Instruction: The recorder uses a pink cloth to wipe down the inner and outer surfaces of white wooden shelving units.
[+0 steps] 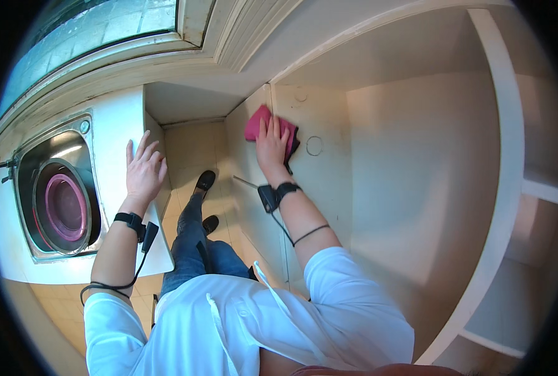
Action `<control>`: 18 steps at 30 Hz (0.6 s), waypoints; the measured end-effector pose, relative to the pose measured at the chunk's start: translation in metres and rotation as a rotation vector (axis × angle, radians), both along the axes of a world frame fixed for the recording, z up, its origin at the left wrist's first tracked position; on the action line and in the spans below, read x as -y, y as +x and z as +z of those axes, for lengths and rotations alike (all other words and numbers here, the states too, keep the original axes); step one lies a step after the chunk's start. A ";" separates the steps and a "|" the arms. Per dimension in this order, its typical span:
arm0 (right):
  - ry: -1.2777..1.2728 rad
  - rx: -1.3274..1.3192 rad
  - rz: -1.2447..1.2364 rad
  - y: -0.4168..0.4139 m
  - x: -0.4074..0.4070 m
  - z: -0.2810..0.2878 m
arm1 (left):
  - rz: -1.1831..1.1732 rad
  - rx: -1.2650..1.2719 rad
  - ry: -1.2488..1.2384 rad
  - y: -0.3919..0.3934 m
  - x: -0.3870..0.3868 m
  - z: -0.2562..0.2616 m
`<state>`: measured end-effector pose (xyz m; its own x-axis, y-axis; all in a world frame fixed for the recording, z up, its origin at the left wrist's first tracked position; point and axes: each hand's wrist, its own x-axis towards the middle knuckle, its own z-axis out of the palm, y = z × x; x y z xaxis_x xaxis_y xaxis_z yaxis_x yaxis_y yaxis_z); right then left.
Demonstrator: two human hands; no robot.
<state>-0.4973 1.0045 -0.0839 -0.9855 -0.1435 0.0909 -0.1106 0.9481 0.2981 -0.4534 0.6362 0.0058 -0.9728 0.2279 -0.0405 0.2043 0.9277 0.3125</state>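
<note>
My right hand (273, 148) lies on a folded pink cloth (259, 123) with a dark edge, fingers stretched over it. The cloth rests on the white cabinet surface (314, 197), across a seam near its far end. A round ring mark (314, 145) shows on that surface just right of the cloth. My left hand (145, 171) holds nothing, its fingers apart, at the right edge of a white sink counter (119, 113). Whether it touches the counter, I cannot tell. Both wrists wear black straps with small devices and cables.
On the left, a stainless steel sink (98, 197) holds a clear round bowl (39, 211) and a pink basin (49, 202). A window frame (157, 43) runs along the top left. White upright boards (504, 94) and shelves stand at right. Tiled floor (192, 145) lies between counter and cabinet.
</note>
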 end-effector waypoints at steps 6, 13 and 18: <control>-0.082 0.194 -0.033 0.167 -0.008 0.020 | 0.028 -0.002 0.033 0.008 0.007 -0.003; -0.117 0.178 -0.033 0.195 -0.009 0.022 | 0.020 -0.022 0.042 0.006 0.005 -0.006; -0.150 0.093 0.007 0.145 -0.009 0.005 | 0.018 -0.054 0.023 0.004 0.004 -0.006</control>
<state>-0.3528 1.0131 -0.0791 -0.9896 -0.1422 0.0203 -0.1380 0.9803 0.1410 -0.4494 0.6324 0.0002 -0.9775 0.2102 0.0171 0.2043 0.9242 0.3226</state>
